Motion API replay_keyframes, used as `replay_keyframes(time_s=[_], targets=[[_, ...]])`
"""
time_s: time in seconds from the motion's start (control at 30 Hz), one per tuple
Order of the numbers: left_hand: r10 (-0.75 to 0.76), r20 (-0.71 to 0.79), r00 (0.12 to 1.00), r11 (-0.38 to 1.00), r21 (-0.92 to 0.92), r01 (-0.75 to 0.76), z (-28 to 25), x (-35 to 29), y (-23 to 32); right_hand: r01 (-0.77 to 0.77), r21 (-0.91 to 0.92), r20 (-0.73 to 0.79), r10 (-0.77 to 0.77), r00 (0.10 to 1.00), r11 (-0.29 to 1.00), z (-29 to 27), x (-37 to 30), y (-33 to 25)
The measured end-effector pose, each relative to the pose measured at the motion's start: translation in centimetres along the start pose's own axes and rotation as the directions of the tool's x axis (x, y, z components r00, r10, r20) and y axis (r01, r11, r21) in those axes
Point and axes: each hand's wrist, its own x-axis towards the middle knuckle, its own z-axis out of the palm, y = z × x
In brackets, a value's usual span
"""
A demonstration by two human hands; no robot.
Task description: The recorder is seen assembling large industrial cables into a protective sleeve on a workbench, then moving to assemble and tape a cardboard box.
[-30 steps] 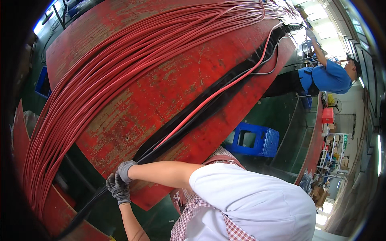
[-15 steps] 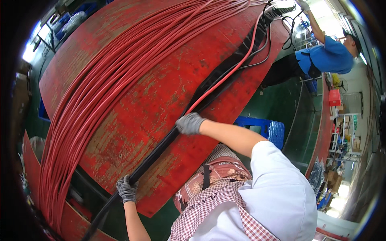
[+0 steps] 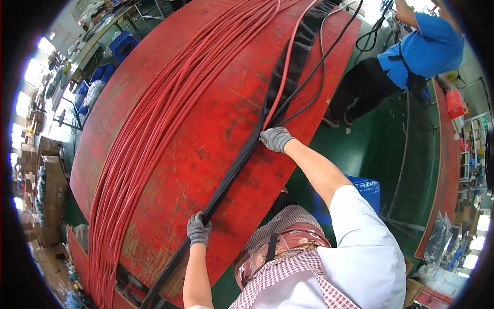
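A long black cable sleeve (image 3: 232, 174) lies slantwise over the red table, closed into a narrow tube between my hands. My right hand (image 3: 276, 139), in a grey glove, is closed on it where the tube begins. Beyond that hand the sleeve spreads into a wide flat strip. Into this opening run a red cable (image 3: 286, 69) and thinner black cables (image 3: 309, 76). Nearer to me, my left hand (image 3: 199, 229), also gloved, wraps round the tube. Its fingers are partly hidden. Past it, the sleeve continues down over the table's near left end.
A thick bundle of red cables (image 3: 154, 129) lies along the left of the worn red table (image 3: 206, 131). At the far right a co-worker in a blue shirt (image 3: 429, 49) stands near hanging black cable loops (image 3: 371, 38). A blue plastic stool (image 3: 368, 193) stands right of me.
Both hands have shifted up and right in the picture along the sleeve, still gripping it. The whole view has shifted too, and the co-worker's legs show more fully.
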Motion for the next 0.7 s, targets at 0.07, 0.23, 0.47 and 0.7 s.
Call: replay_keyframes(time_s=[0.07,0.23,0.47,0.7], targets=[[-0.006,-0.024,1.000,0.998,0.068,0.008,-0.7,2.8,4.4,0.012,-0.059,0.047,-0.009,0.999,0.998,-2.5,0.8,0.3],[0.003,0.038,0.999,0.994,0.108,-0.007,-1.6,9.0,15.4,-0.028,-0.002,0.027,0.028,0.999,1.000,-2.4,2.1,5.6],[0.023,0.034,0.999,0.984,0.178,-0.029,-1.7,15.9,25.7,-0.004,-0.042,-0.005,0.004,1.000,0.999,-6.2,3.4,11.4],[0.049,0.075,0.996,0.995,0.082,-0.055,-3.6,21.1,31.3,-0.121,-0.036,-0.071,0.118,0.990,0.992,-8.9,5.8,15.8]])
